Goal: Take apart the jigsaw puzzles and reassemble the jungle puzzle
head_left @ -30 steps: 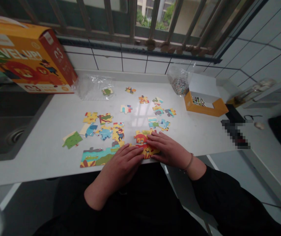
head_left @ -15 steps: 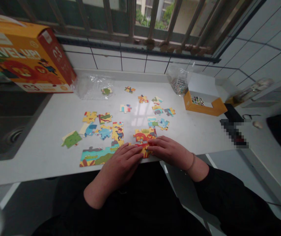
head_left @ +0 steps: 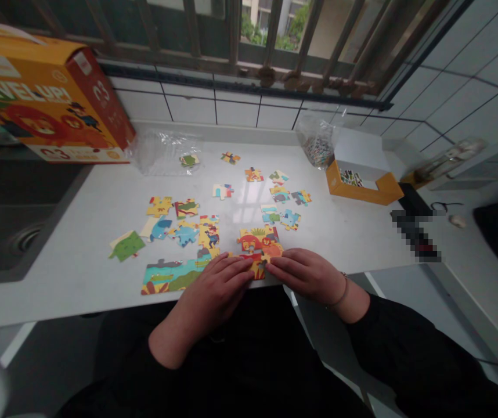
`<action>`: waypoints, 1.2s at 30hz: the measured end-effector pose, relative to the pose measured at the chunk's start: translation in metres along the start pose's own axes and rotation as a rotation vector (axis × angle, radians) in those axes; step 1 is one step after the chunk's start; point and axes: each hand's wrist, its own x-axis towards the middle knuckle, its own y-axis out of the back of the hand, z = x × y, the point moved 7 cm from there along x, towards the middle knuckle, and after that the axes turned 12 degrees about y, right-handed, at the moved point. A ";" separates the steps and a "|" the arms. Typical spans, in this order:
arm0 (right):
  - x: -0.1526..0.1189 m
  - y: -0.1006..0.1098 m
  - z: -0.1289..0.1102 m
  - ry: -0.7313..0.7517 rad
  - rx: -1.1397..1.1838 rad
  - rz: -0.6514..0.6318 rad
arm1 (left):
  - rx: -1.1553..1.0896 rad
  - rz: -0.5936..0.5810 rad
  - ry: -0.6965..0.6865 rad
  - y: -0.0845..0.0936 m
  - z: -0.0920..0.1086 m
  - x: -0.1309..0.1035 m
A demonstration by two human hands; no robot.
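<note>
My left hand (head_left: 220, 290) lies palm down, fingers stretched out, over the right end of the joined river strip (head_left: 166, 276) with crocodiles. Its fingertips rest on the red-and-yellow pieces in front of me. My right hand (head_left: 307, 273) is closed, its fingertips at the lower edge of an orange lion puzzle piece (head_left: 271, 248); the thumb is hidden. That piece sits against the red lion pieces (head_left: 249, 239). Left of them is a yellow strip with a figure in a hat (head_left: 209, 233).
Loose puzzle pieces lie around, among them a green one (head_left: 127, 247), a blue one (head_left: 187, 234) and another blue one (head_left: 291, 219). Behind stand a large orange box (head_left: 35, 110), clear plastic wrap (head_left: 155, 154), a bag of pieces (head_left: 318, 150) and a small yellow box (head_left: 357, 190). A sink (head_left: 18, 223) is left.
My right hand has shifted slightly right and down, uncovering more of the orange lion piece. My left hand has stayed in place.
</note>
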 end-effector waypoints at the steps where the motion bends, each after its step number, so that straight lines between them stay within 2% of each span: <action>1: 0.001 0.001 -0.001 0.004 -0.007 -0.003 | 0.001 -0.003 -0.002 0.000 0.000 0.000; 16: 0.002 -0.005 -0.013 0.081 0.002 0.013 | -0.004 0.027 -0.014 0.003 0.002 0.000; 20: 0.002 -0.009 -0.014 0.094 0.064 -0.009 | 0.001 0.033 -0.016 0.003 0.003 0.000; 22: 0.000 -0.010 -0.011 0.054 0.097 0.014 | 0.003 0.034 -0.008 0.003 0.003 0.001; 25: -0.004 -0.012 0.000 -0.091 0.112 0.060 | 0.007 0.026 0.002 0.004 0.003 0.001; 28: -0.008 -0.020 0.010 -0.226 0.127 0.038 | 0.023 0.022 -0.004 0.005 0.005 0.002; 36: -0.010 -0.028 0.014 -0.228 0.187 -0.024 | 0.066 -0.015 0.005 0.001 0.004 0.001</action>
